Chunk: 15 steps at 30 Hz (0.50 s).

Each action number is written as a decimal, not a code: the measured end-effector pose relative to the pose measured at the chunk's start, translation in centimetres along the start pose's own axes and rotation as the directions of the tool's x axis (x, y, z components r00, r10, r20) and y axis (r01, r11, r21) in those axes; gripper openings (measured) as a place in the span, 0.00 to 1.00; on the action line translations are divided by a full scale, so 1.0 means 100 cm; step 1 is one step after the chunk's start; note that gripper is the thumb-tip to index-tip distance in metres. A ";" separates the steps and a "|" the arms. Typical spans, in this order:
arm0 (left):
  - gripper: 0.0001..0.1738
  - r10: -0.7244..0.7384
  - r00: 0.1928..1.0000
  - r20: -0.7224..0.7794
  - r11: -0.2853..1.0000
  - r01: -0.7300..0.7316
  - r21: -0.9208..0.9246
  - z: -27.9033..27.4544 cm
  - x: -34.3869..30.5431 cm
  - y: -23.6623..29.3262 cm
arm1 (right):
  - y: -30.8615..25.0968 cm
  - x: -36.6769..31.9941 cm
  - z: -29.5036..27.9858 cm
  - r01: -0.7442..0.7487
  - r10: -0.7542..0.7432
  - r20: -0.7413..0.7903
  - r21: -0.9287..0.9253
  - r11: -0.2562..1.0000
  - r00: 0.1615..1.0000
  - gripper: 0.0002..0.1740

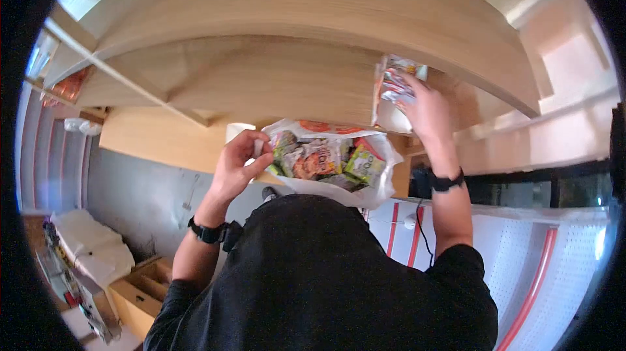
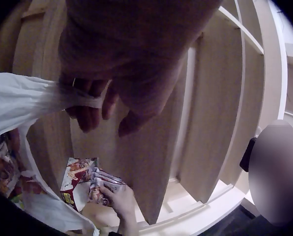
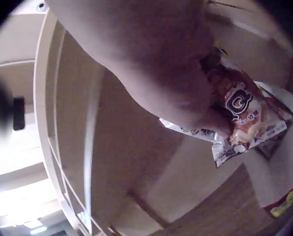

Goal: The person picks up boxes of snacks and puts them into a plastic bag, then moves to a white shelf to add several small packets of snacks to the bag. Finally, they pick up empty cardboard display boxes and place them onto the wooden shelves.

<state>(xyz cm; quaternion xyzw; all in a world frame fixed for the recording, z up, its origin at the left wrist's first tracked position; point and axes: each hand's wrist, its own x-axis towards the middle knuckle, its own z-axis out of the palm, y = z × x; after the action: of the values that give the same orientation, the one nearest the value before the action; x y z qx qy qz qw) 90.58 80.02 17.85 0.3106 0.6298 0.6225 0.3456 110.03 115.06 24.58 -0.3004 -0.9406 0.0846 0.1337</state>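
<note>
A white plastic bag [image 1: 386, 189] full of small snack packets [image 1: 319, 159], some green and some orange-brown, hangs open in front of the person. My left hand [image 1: 233, 168] is at its left rim, and the left wrist view shows a bag handle [image 2: 53, 96] looped over the curled fingers. At the shelf, my right hand [image 1: 428, 115] grips several foil snack packets [image 3: 247, 110] at an open printed cardboard box [image 2: 73, 178]. The box's white inside shows below the packets in the head view. The palm hides part of the packets.
Wooden shelf boards [image 1: 261, 77] curve across the front, with an upright divider [image 1: 124, 77] at the left. Orange packets [image 1: 68, 85] lie on the far left shelf. A wooden drawer box [image 1: 145, 286] stands on the lower left, and a dark cable [image 1: 425, 233] hangs at the right.
</note>
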 end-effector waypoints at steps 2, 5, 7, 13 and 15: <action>0.17 -0.035 0.999 -0.001 0.999 0.035 -0.019 0.000 0.001 0.003 | -0.016 -0.022 -0.007 -0.020 0.016 0.016 0.339 0.940 1.000 0.28; 0.17 -0.052 0.999 0.014 0.996 0.053 -0.065 0.001 0.002 0.006 | -0.045 -0.054 0.001 -0.055 -0.075 0.157 0.690 0.721 0.985 0.29; 0.18 -0.037 0.999 0.032 0.996 0.040 -0.083 0.000 0.003 0.003 | -0.068 -0.061 0.019 -0.096 -0.191 0.294 0.738 0.667 0.936 0.30; 0.19 -0.030 0.997 0.074 0.997 0.035 -0.067 0.001 0.005 0.006 | -0.101 -0.043 0.165 -0.206 -0.196 0.534 0.601 0.772 0.822 0.35; 0.19 -0.024 0.997 0.071 0.998 0.028 -0.063 0.001 0.004 0.007 | -0.103 -0.031 0.196 -0.279 -0.148 0.529 0.640 0.716 0.836 0.34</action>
<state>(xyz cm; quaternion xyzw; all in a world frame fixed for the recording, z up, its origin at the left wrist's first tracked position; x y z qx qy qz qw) 90.44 80.41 18.51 0.3128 0.6011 0.6264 0.3853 100.95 103.40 7.76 -0.2256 -0.8244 0.5175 -0.0400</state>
